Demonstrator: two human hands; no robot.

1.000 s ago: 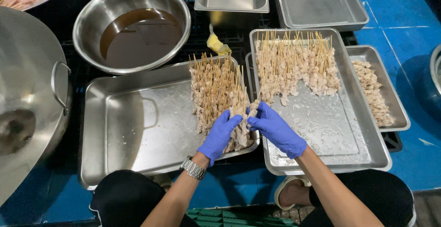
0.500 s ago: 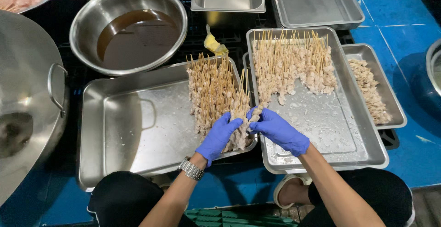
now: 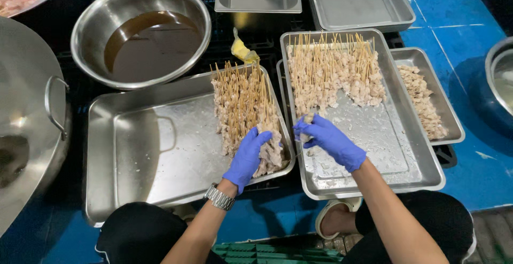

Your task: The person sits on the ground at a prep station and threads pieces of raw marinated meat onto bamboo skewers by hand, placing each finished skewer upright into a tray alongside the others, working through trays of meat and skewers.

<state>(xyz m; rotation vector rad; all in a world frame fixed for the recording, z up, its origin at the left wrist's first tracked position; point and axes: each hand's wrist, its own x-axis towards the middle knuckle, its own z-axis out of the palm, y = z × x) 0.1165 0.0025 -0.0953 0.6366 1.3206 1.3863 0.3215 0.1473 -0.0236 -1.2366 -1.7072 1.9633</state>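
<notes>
Both gloved hands have parted since a moment ago: left hand presses flat on the skewer pile in the left tray, while right hand, at three o'clock, pinches one meat piece over the middle tray. Two skewer piles, five trays, one sauce bowl.

Steel bowl of brown liquid

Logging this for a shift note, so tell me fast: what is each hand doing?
Left hand: resting on the skewers, grip unclear.
Right hand: fingers closed on a meat piece.
</notes>
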